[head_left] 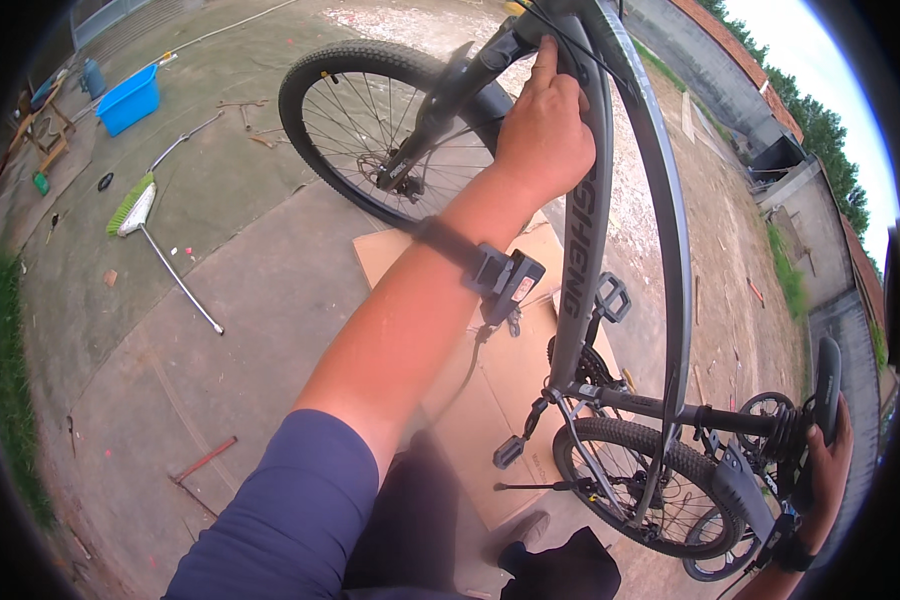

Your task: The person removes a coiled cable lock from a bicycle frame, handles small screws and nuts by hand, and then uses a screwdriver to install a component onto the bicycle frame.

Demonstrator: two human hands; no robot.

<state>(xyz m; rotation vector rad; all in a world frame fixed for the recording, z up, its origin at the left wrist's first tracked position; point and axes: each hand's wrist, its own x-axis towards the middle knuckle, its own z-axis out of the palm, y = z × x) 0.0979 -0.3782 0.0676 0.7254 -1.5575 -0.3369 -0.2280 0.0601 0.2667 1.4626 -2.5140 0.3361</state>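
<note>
A dark grey bicycle frame [576, 235] stands upright in front of me. My left hand [545, 130] is at the front of the frame, its index finger stretched out against the tube near the fork and its other fingers curled in; nothing shows in it. At the lower right, my right hand [832, 465] grips the black saddle [827, 385], its thumb on the near side and its other fingers mostly hidden. The front wheel [300, 112] is at the upper left, partly behind my left arm. Below the frame are the rear wheel [705, 462] and a pedal [510, 452].
Flattened cardboard [500, 385] lies under the bicycle, where a kickstand [530, 486] sticks out. A green broom [135, 208], a blue bin [128, 100] and a red-handled tool [205, 460] are on the left. Another bicycle wheel [767, 403] shows behind the saddle.
</note>
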